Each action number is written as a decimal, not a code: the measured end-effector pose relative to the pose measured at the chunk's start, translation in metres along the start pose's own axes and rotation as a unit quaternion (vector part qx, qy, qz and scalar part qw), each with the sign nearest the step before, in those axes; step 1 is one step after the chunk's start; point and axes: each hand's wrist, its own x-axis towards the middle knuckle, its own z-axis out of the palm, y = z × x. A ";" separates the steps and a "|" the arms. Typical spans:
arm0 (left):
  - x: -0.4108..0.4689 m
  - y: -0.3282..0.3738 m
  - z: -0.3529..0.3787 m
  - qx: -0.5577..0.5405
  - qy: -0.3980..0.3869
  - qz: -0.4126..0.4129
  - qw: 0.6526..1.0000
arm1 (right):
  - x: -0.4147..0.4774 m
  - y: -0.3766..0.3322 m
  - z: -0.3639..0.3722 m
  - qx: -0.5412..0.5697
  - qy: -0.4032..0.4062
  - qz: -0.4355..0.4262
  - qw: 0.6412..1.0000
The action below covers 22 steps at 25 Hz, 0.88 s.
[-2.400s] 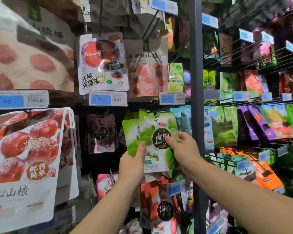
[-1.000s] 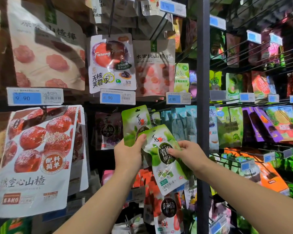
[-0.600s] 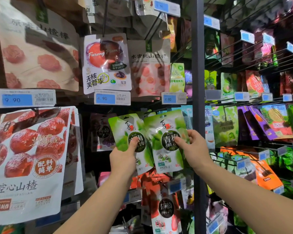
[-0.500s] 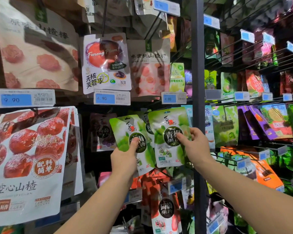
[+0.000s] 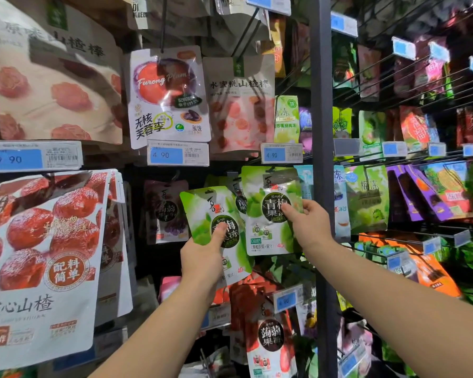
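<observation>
Left hand (image 5: 201, 263): grip wrapped round lower part of left green pouch (image 5: 202, 208), thumb flat across front. Pouch tilted, some way left of dark post (image 5: 321, 105). Right hand (image 5: 310, 227): grip pinching right green pouch (image 5: 268, 192) by its right edge, pouch upright, just left of post. Pouches side by side. 4.90 tag (image 5: 281, 154) above them, left of post too.
</observation>
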 end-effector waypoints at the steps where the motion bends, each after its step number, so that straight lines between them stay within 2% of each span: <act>1: 0.000 0.000 0.001 0.004 -0.003 0.002 1.000 | 0.002 0.002 0.001 -0.007 -0.007 0.003 1.000; 4: 0.003 0.001 0.001 0.016 -0.006 0.009 1.000 | 0.011 0.006 0.008 -0.024 -0.029 0.010 0.999; 10: 0.020 -0.003 -0.011 0.063 0.018 0.027 0.997 | 0.042 0.025 0.041 -0.064 -0.019 0.034 0.997; 22: 0.054 -0.023 -0.015 0.057 -0.008 0.012 0.998 | 0.084 0.077 0.106 -0.092 -0.012 0.036 0.995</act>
